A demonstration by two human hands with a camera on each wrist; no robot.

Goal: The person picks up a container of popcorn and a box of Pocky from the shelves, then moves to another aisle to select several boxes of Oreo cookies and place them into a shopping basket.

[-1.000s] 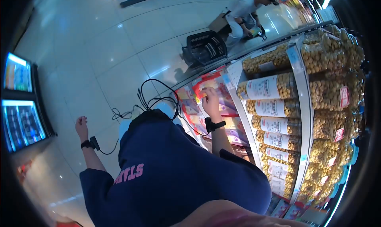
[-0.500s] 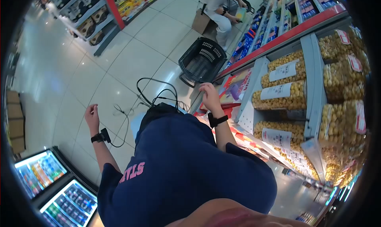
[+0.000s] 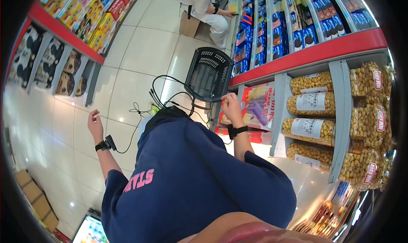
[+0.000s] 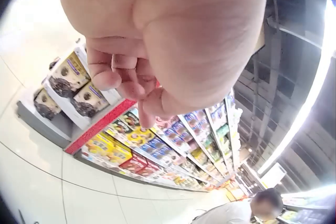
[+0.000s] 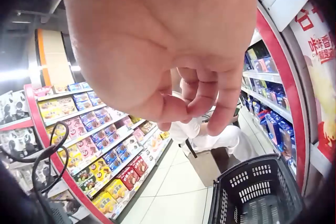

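Observation:
My left hand [image 3: 95, 125] hangs out over the aisle floor, fingers loosely bent with nothing between them. In the left wrist view its fingers [image 4: 131, 85] curl softly in front of distant shelves. On the other side my right hand [image 3: 231, 108] is raised beside the shelf end, also loosely curled, and its fingers [image 5: 202, 95] hold nothing in the right wrist view. A black shopping basket [image 3: 209, 75] is just ahead of the right hand, its near rim close to the fingertips in the head view. Both wrists wear black straps with cameras.
Plastic jars of golden snacks [image 3: 312, 128] fill a grey rack at right, above a red and purple display panel [image 3: 259, 107]. Blue biscuit packs [image 3: 278, 34] line the shelf beyond. A person in white [image 3: 197, 2] sits on a cardboard box [image 3: 190, 24]. Black cables [image 3: 172, 88] loop ahead.
The head view has turned and advanced along the aisle, so the biscuit shelves come into view and the basket is nearer. My right hand has moved from beside the lower packs towards the basket.

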